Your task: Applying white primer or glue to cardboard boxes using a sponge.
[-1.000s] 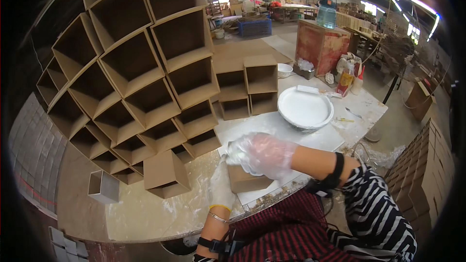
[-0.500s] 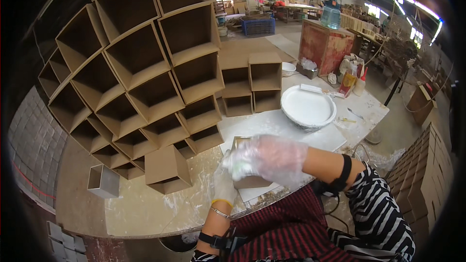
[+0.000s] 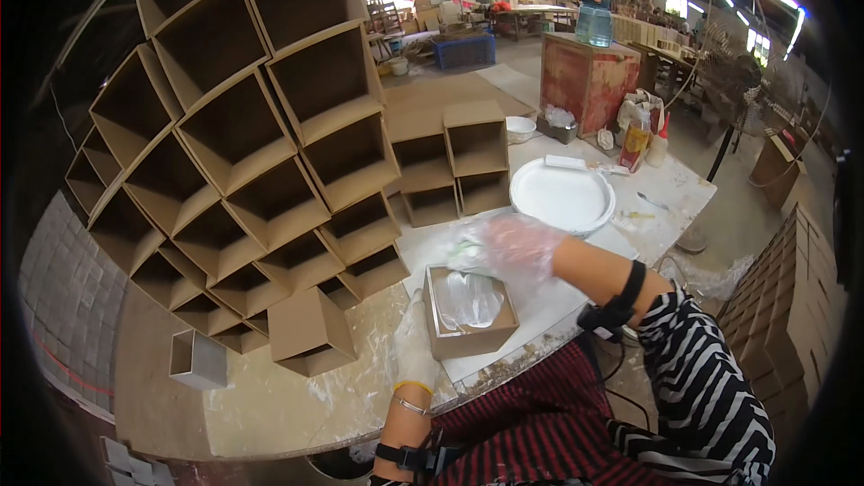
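Observation:
An open-topped brown cardboard box (image 3: pixel 477 342) stands before me on a white sheet (image 3: pixel 531 310), with a wet white coat shining inside it. At its left wall is my left hand (image 3: pixel 414 346), in a pale glove with a yellow cuff, closed against the box's side; some fingers are hidden. Just above the box's far right corner, my right hand (image 3: pixel 517 245), in a clear plastic glove, is closed on a white-and-green wad (image 3: pixel 465 252). Motion blurs the wad, so I cannot tell its material. Beyond that hand sits a round basin of white liquid (image 3: pixel 562 198).
Stacked brown cardboard boxes (image 3: pixel 261 189) rise at the left, with a smaller stack (image 3: pixel 477 148) behind. One loose box (image 3: pixel 310 333) and a grey one (image 3: pixel 198 360) stand on the table. At the right are bottles (image 3: pixel 634 139), a small knife (image 3: pixel 652 202) and a red-stained crate (image 3: pixel 585 85).
My right hand has moved up and away from over the box with the wad, uncovering the white inside. My left hand stays at the box's left side. The whole view has shifted slightly.

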`<state>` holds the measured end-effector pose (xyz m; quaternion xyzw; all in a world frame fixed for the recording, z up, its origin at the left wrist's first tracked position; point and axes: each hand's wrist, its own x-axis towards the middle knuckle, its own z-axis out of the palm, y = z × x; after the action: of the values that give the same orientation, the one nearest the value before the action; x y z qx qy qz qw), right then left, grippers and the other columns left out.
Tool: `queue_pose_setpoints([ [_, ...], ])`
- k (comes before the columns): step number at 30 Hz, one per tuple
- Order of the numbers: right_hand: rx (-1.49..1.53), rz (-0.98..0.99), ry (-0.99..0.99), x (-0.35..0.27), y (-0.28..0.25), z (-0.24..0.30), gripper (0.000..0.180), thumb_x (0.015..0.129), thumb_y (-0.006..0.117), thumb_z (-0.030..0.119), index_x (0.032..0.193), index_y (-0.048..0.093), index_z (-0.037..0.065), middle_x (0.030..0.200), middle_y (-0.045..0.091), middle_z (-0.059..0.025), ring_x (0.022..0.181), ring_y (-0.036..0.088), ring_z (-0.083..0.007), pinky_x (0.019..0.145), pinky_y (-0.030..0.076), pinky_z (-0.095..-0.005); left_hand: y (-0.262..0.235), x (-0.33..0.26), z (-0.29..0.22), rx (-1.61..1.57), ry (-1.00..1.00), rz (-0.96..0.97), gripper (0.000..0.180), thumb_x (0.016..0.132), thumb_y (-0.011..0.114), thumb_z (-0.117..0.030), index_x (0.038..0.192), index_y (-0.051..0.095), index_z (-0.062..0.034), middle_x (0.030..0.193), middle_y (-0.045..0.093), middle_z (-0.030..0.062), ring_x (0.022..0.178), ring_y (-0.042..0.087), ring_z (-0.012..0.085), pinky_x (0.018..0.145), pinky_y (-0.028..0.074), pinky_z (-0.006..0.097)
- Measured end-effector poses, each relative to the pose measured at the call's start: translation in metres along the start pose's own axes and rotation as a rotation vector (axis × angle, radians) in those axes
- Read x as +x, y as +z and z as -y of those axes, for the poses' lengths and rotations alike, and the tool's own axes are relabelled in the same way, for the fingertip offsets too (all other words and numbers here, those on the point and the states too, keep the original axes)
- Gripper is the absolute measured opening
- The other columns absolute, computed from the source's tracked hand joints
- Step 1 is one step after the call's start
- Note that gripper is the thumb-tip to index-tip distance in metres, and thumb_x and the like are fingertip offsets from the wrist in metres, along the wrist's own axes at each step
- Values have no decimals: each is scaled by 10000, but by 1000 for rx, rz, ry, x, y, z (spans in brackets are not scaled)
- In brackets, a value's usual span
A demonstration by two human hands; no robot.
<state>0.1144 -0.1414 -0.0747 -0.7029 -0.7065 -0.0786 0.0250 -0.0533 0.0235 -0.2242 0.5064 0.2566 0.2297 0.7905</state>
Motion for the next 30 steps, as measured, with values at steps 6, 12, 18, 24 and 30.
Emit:
queue_pose_setpoints([
  [6, -44, -83, 33, -22, -7, -11, 430, 925, 573, 120, 1345, 641, 59, 1347, 636, -148, 1190, 645, -311, 1052, 518, -384, 1, -2, -3, 148, -33, -65, 496, 1053, 594, -364, 1380, 647, 5, 1264, 709, 71, 1054, 678, 161, 900, 540, 295],
  [12, 205, -230, -1, 16, 5, 16, 407, 929, 577, 144, 1324, 667, 114, 1246, 674, -145, 1136, 668, -325, 990, 551, -421, -3, -11, -8, 899, 325, -46, 500, 1063, 574, -371, 1371, 646, 16, 1246, 712, 83, 1064, 674, 157, 895, 535, 282],
  [18, -35, 211, 257, -49, 20, -10, 452, 891, 604, 134, 1337, 666, 114, 1328, 630, -172, 1180, 648, -355, 1000, 541, -406, 2, -9, -3, 319, 217, -14, 462, 1083, 552, -306, 1364, 635, 50, 1236, 710, 85, 1056, 673, 137, 873, 541, 272],
  [24, 130, -275, 100, -74, 28, 41, 337, 990, 584, 204, 1288, 673, 74, 1254, 683, -155, 1168, 657, -317, 1013, 530, -426, 3, -9, -4, 278, 208, -24, 429, 1073, 582, -284, 1348, 655, 37, 1207, 720, 88, 1017, 687, 141, 825, 558, 274],
  [30, 199, -158, 25, -98, 5, 61, 394, 924, 629, 126, 1312, 663, 65, 1359, 637, -188, 1273, 606, -343, 1084, 500, -414, 11, -7, -8, -56, 35, -61, 435, 1048, 629, -307, 1306, 680, 40, 1186, 722, 83, 984, 685, 141, 813, 556, 283],
])
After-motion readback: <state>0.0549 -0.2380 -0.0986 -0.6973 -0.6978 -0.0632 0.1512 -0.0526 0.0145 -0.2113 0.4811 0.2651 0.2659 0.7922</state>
